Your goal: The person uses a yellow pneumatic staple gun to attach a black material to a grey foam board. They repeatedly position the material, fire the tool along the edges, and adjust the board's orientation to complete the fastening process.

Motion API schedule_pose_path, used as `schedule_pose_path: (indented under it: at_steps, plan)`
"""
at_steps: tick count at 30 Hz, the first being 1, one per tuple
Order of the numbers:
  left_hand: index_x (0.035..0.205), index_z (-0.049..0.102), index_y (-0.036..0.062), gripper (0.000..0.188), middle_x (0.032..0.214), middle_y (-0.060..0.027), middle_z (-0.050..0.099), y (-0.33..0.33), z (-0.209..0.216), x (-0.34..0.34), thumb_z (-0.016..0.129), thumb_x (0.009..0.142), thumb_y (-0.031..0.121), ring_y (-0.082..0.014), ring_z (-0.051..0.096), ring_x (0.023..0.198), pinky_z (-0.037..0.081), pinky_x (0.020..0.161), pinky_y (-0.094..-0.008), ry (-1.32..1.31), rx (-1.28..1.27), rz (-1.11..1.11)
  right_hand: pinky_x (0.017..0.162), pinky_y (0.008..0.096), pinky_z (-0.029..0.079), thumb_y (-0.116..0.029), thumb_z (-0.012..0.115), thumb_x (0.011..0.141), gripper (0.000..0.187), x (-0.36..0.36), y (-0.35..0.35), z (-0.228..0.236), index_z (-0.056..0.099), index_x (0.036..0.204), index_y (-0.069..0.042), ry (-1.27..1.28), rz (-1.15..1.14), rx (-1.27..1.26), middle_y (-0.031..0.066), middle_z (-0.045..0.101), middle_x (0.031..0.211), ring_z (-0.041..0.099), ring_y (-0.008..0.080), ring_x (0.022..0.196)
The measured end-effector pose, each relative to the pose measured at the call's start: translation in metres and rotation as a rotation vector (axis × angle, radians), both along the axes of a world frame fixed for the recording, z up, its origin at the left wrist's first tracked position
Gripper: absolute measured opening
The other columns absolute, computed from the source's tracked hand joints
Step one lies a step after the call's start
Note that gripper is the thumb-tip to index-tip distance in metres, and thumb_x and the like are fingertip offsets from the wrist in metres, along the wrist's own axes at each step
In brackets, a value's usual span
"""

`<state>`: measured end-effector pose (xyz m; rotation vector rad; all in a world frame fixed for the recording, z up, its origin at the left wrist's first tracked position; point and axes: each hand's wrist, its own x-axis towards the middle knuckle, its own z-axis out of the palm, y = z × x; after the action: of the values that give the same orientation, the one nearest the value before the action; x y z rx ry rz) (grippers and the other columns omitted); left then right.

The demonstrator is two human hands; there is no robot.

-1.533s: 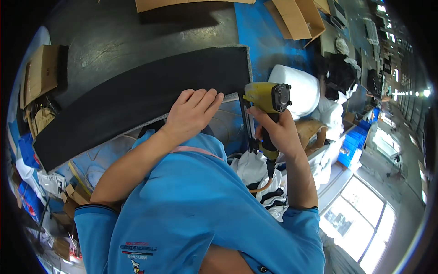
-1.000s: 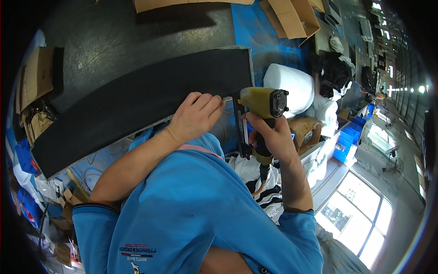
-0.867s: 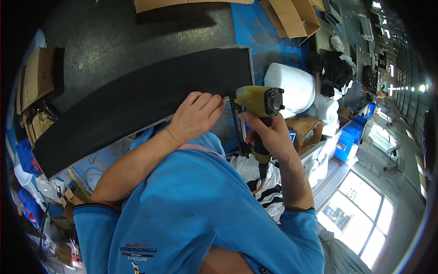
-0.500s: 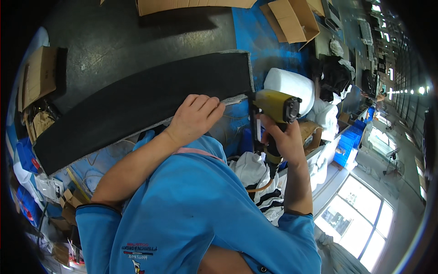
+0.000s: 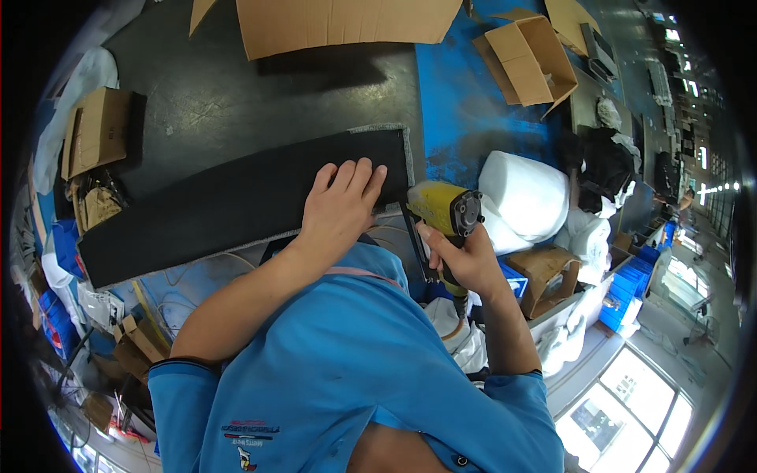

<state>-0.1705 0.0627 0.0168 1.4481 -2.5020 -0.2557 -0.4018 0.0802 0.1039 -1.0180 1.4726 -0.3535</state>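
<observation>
While the left hand [image 5: 339, 205] is resting palm down on a black fabric-covered panel [image 5: 205, 201], its fingers are lying extended and slightly spread, and its thumb is hiding from view. The right hand [image 5: 471, 262] is curling around the handle of a yellow-and-black pneumatic stapler [image 5: 435, 203], and an orange-brown air hose [image 5: 460, 325] is trailing from the handle's lower end. The stapler's nose is pointing left, toward the panel's near edge by the right corner; whether the two are touching, I cannot tell.

The panel is lying across in front of the person's torso, its long axis running left to right and slanting slightly away from the body toward the right. Its squared, grey-edged end is facing right, and its narrower-looking end is facing left.

Just right of the right hand, an open brown cardboard box [image 5: 544, 277] is standing, its contents being too shadowed to make out. Beyond the stapler, a thick white roll [image 5: 524, 197] is lying. Farther right, blue crates [image 5: 627, 292] are standing together, their contents being too small to tell. Farther beyond, an open carton [image 5: 520, 63] is spreading its flaps. A large carton [image 5: 351, 22] is showing only its side at the top. At the far left, another carton [image 5: 98, 130] is standing near crumpled tan material [image 5: 98, 203].
</observation>
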Motion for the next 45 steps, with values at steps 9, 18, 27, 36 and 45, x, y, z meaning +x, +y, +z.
schedule_pose_path:
  at_steps: [9, 18, 27, 36, 45]
  plan:
    - [0.147, 0.061, 0.0078, 0.082, 0.100, -0.0057, 0.067, -0.004, 0.007, 0.000, 0.088, 0.075, 0.038, -0.0205, 0.062, 0.095, 0.043, 0.087, -0.0373, -0.074, 0.110, -0.050, 0.056, 0.0251, 0.049, -0.021, 0.074, 0.100, 0.026, 0.005, -0.002, 0.005, 0.071, 0.108, 0.003, 0.007, -0.007, -0.092, 0.0011, 0.068, 0.077, 0.061, 0.0076, 0.061]
    - [0.146, 0.063, 0.0062, 0.079, 0.073, -0.0031, 0.068, -0.003, -0.003, 0.000, 0.084, 0.080, 0.043, -0.0190, 0.067, 0.072, 0.044, 0.079, -0.0356, -0.080, 0.120, -0.077, 0.055, 0.0252, 0.048, -0.026, 0.072, 0.102, 0.026, 0.032, -0.037, -0.001, 0.072, 0.101, 0.000, -0.041, -0.068, -0.044, 0.0007, 0.065, 0.067, 0.061, 0.0076, 0.058]
    - [0.146, 0.062, 0.0073, 0.077, 0.074, -0.0032, 0.070, 0.000, -0.009, 0.004, 0.083, 0.082, 0.044, -0.0198, 0.069, 0.074, 0.045, 0.081, -0.0371, 0.010, 0.118, -0.052, 0.056, 0.0256, 0.049, -0.025, 0.072, 0.101, 0.027, 0.056, -0.032, 0.010, 0.072, 0.105, 0.001, 0.158, 0.017, -0.104, 0.0006, 0.066, 0.070, 0.063, 0.0081, 0.060]
    - [0.158, 0.051, 0.0150, 0.085, 0.075, -0.0035, 0.071, -0.009, 0.003, 0.010, 0.082, 0.085, 0.045, -0.0208, 0.070, 0.074, 0.045, 0.080, -0.0369, 0.017, 0.308, -0.063, 0.056, 0.0248, 0.049, -0.022, 0.073, 0.101, 0.023, 0.046, -0.011, 0.013, 0.072, 0.105, 0.000, 0.061, -0.108, -0.018, 0.0009, 0.067, 0.072, 0.063, 0.0080, 0.061]
    - [0.146, 0.060, 0.0150, 0.075, 0.088, -0.0047, 0.072, 0.002, 0.000, 0.024, 0.086, 0.078, 0.031, -0.0229, 0.068, 0.083, 0.047, 0.081, -0.0389, 0.241, 0.229, -0.017, 0.057, 0.0277, 0.049, -0.026, 0.074, 0.100, 0.029, 0.039, -0.004, 0.002, 0.072, 0.103, 0.002, 0.162, -0.026, -0.062, 0.0023, 0.068, 0.070, 0.062, 0.0081, 0.061]
